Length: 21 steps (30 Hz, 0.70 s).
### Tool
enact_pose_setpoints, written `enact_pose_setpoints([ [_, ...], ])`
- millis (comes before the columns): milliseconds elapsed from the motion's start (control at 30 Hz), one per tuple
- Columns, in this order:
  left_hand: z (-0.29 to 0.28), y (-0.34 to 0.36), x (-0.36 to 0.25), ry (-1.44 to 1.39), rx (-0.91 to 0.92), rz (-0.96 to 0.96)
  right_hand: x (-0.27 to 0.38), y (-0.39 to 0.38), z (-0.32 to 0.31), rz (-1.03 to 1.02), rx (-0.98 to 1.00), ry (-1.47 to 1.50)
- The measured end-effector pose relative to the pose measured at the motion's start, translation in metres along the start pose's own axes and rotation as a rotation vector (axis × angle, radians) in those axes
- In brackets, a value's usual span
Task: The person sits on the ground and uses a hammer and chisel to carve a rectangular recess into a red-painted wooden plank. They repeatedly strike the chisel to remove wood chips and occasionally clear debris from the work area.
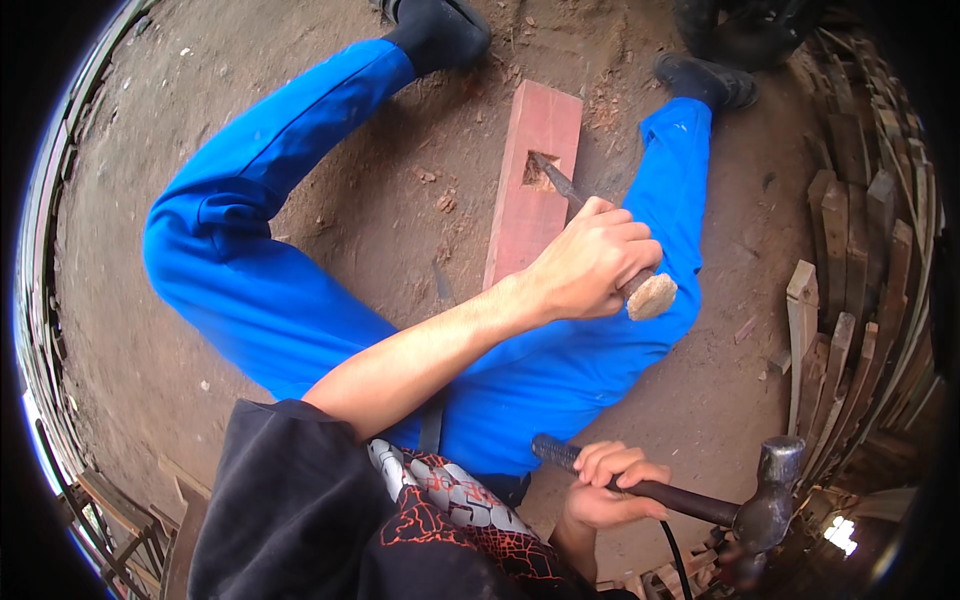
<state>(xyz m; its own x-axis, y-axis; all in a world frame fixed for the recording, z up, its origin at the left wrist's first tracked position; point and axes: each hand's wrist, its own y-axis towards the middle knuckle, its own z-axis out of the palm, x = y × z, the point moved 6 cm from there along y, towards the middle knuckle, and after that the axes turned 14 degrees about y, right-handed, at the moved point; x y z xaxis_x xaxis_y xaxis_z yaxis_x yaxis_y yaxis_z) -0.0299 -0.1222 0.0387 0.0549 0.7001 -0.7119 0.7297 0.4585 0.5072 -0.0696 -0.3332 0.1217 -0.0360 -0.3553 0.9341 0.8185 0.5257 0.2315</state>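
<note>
A reddish wooden block (pixel 540 115) lies on the ground between my legs, with a rough square mortise (pixel 533 176) cut into its upper face. My left hand (pixel 600 258) is wrapped round the handle of a chisel (pixel 561 183). The chisel leans, its blade tip inside the mortise and its pale, frayed handle end pointing back toward me. Lower right, my right hand (pixel 615 487) grips the dark handle of a hammer (pixel 765 510). The hammer's metal head is out to the right, apart from the chisel.
My legs in blue trousers (pixel 265 240) frame the block on both sides. Many upright wood offcuts (pixel 850 290) are stacked along the right. Wood chips (pixel 445 203) lie on the dirt floor (pixel 130 270). A dark object (pixel 745 35) is at the top right.
</note>
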Motion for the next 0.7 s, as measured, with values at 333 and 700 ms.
enact_pose_setpoints([
  [333,0.004,0.010,0.005,0.036,-0.005,-0.047,0.039,0.030,0.000,-0.103,-0.075,0.023],
  [700,-0.011,0.033,0.014,0.008,-0.072,-0.096,0.022,0.051,0.014,0.109,-0.274,-0.137],
])
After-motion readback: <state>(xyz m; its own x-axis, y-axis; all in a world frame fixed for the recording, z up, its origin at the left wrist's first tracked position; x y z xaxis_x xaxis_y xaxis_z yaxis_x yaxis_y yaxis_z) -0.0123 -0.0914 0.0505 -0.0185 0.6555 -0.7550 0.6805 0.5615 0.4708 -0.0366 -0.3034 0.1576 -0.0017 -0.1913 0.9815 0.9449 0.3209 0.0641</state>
